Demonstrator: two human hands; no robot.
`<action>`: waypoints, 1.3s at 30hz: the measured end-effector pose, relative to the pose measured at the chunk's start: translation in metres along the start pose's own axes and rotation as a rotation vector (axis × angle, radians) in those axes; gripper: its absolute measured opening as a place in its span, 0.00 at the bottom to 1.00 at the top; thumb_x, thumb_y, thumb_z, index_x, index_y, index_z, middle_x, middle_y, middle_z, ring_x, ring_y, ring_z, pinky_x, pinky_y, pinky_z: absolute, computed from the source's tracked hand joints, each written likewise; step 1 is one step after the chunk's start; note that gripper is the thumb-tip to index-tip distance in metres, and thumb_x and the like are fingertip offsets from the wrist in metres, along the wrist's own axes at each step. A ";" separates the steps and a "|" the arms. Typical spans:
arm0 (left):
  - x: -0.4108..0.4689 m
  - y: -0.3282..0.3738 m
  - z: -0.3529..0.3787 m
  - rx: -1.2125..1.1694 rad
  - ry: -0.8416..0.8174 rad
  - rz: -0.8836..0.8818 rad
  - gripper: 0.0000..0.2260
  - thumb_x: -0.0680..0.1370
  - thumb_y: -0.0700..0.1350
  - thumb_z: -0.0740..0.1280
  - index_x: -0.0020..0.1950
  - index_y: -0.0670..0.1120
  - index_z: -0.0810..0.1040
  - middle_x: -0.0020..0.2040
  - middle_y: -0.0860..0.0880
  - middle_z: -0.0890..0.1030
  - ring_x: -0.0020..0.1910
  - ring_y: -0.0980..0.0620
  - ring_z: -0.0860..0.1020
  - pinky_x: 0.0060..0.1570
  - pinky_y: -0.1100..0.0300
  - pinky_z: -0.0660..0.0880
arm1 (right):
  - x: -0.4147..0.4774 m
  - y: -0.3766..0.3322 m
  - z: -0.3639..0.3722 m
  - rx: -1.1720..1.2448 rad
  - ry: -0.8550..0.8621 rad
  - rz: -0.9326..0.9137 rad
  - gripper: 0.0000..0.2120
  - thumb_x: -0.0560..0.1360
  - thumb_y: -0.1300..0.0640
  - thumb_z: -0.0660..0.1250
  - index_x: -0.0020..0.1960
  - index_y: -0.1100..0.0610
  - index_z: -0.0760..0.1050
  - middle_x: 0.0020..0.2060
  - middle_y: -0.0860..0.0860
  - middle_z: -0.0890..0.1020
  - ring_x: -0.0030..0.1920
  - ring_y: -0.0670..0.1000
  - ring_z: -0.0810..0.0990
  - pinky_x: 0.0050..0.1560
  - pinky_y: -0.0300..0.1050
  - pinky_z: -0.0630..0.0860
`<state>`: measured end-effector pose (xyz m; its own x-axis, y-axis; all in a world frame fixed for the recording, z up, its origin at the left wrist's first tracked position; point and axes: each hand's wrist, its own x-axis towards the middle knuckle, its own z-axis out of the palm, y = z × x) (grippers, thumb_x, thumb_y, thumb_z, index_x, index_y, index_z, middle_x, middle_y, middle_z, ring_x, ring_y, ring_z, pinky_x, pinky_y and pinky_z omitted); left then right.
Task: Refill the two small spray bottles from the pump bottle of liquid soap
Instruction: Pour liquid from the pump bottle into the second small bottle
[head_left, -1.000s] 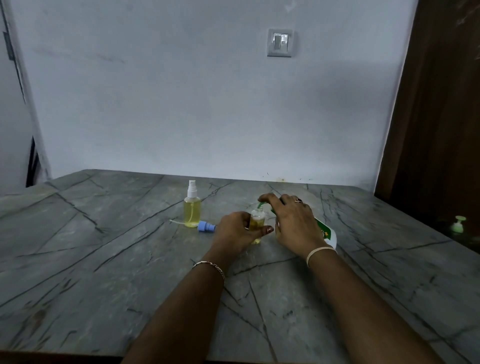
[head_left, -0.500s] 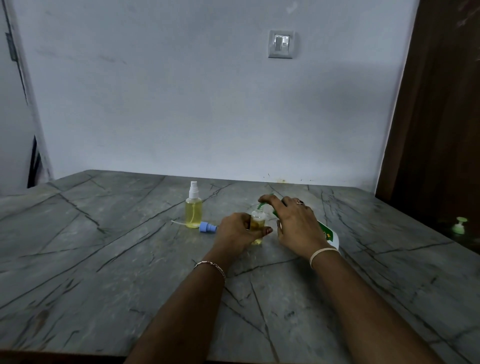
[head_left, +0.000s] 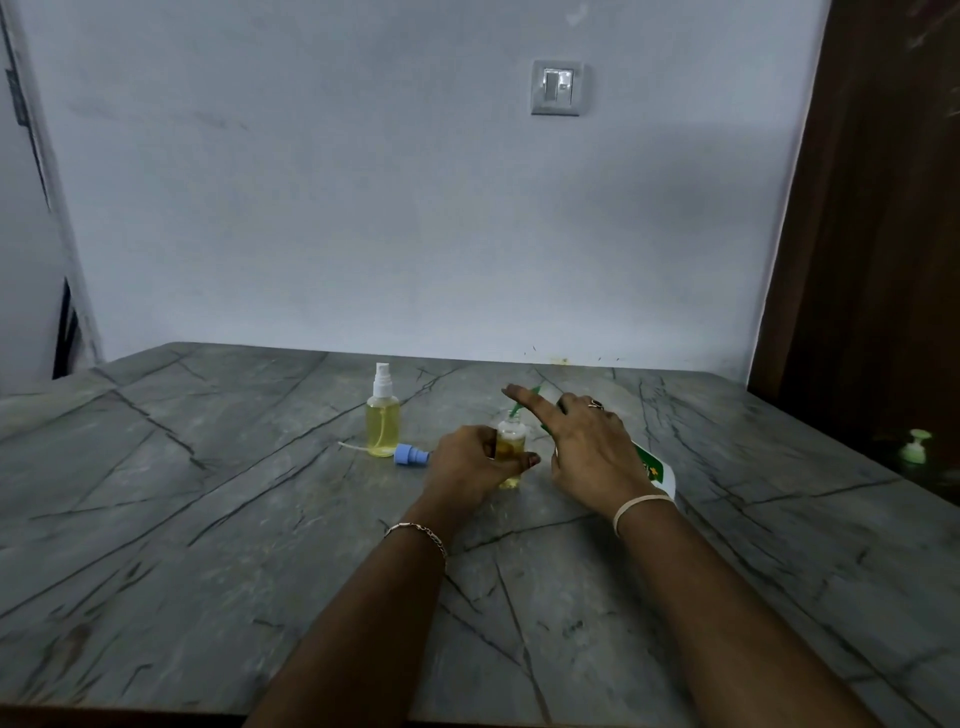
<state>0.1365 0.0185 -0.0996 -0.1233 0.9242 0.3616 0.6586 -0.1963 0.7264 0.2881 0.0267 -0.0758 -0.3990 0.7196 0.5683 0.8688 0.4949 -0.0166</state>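
Change noted: on your right hand (head_left: 587, 447) the index finger (head_left: 524, 397) is now off the green pump nozzle (head_left: 514, 411) and points straight, vs. pressing down 0.5 s ago. The rest of that grip is curled round the tilted pump bottle (head_left: 653, 467). Left hand (head_left: 467, 465) grip is unchanged: wrapped round the open spray bottle (head_left: 511, 441), upright on the worktop (head_left: 208, 519) under the nozzle, part-filled. Judgement: stroke released, more strokes req'd. Capped spray bottle (head_left: 383, 421) stands apart to the left, w/ the blue sprayer head (head_left: 410, 456) lying beside it.
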 end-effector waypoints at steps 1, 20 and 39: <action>0.000 0.000 0.000 -0.004 0.000 0.000 0.20 0.68 0.58 0.74 0.55 0.48 0.81 0.48 0.51 0.83 0.43 0.58 0.76 0.42 0.66 0.70 | 0.000 0.000 0.000 -0.013 -0.006 -0.003 0.42 0.76 0.62 0.63 0.75 0.34 0.43 0.57 0.55 0.74 0.60 0.57 0.72 0.62 0.55 0.70; 0.000 -0.002 0.001 0.015 0.027 0.004 0.21 0.68 0.61 0.73 0.52 0.48 0.81 0.45 0.50 0.83 0.44 0.55 0.79 0.46 0.59 0.77 | 0.002 -0.007 0.003 -0.017 0.037 0.026 0.33 0.72 0.62 0.67 0.70 0.40 0.58 0.58 0.53 0.74 0.62 0.56 0.72 0.63 0.55 0.69; 0.002 -0.004 0.003 -0.013 0.033 0.064 0.21 0.68 0.56 0.75 0.57 0.47 0.80 0.52 0.50 0.83 0.45 0.58 0.77 0.45 0.66 0.70 | 0.002 -0.007 0.004 -0.017 0.044 0.027 0.33 0.72 0.62 0.67 0.70 0.40 0.58 0.58 0.54 0.74 0.62 0.57 0.72 0.63 0.56 0.70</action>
<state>0.1364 0.0220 -0.1037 -0.1054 0.8983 0.4267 0.6561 -0.2596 0.7086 0.2802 0.0263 -0.0778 -0.3625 0.7103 0.6033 0.8841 0.4670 -0.0186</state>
